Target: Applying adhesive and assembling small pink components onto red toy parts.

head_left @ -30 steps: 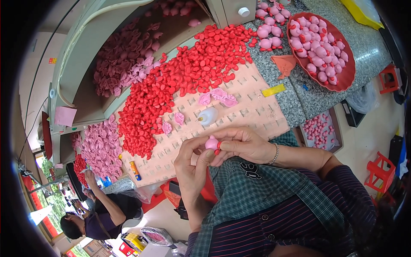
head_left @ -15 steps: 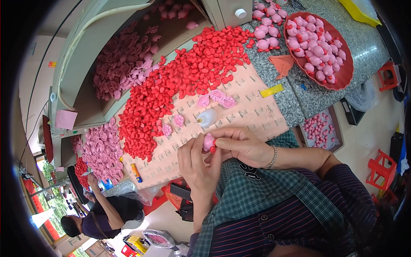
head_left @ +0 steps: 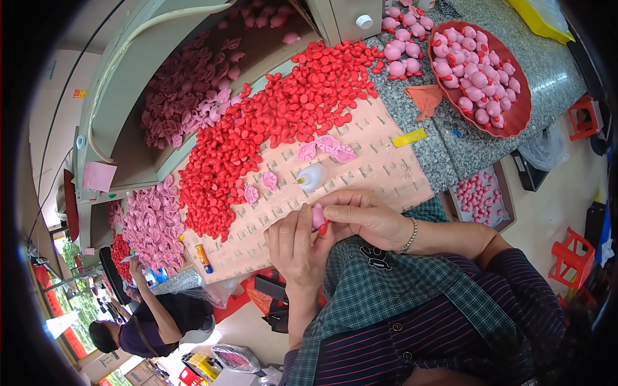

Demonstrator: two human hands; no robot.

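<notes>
Between both hands, near the front edge of the work mat, is a small pink toy figure (head_left: 318, 217) with a red piece at its lower side. My left hand (head_left: 297, 248) pinches it from the left, fingers closed around its side. From the right, my right hand (head_left: 360, 217) presses thumb and fingers against it. The palms hide part of the figure. Just beyond lies a white squeeze bottle with a thin nozzle (head_left: 312, 177). Several flat pink shell pieces (head_left: 327, 144) rest on the peach mat (head_left: 380, 161).
A large heap of red pieces (head_left: 277, 109) covers the mat's far side. Pink parts (head_left: 154, 225) are piled at left. A red bowl (head_left: 524, 106) of pink figures stands at far right, near a yellow strip (head_left: 409, 137). A glue stick (head_left: 203, 258) lies at left; another person (head_left: 154, 321) works beyond.
The pink figure has turned slightly between my fingers, and my left hand has shifted a little. Both hands still hold it. The things on the mat stay in place.
</notes>
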